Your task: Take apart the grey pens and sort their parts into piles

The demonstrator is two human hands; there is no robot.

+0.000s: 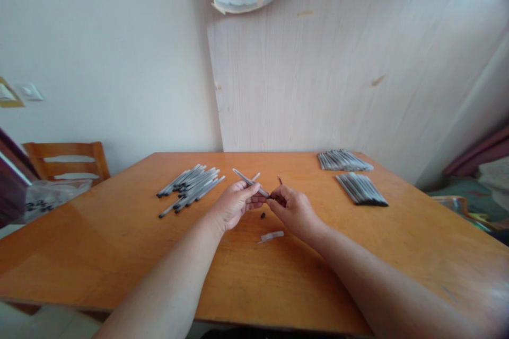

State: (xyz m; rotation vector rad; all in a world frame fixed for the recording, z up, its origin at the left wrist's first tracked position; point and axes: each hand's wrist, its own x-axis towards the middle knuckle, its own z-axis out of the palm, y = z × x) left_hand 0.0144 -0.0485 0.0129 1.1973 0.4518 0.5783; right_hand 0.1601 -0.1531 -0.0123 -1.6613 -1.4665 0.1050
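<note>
My left hand [235, 202] is closed around a grey pen barrel [249, 181], which slants up to the left; a second thin grey piece crosses it near the top. My right hand [292, 206] is pinched at the barrel's lower tip, and a thin refill end [280, 179] sticks up above its fingers. Both hands meet over the middle of the orange wooden table [119, 254]. A small black cap [263, 215] and a clear pen part [272, 235] lie on the table just below the hands.
A loose heap of grey pens [190, 186] lies to the left. Two neat bundles of pens [343, 160] [361, 189] lie at the right rear. A wooden chair [67, 160] and a plastic bag [50, 195] stand left of the table.
</note>
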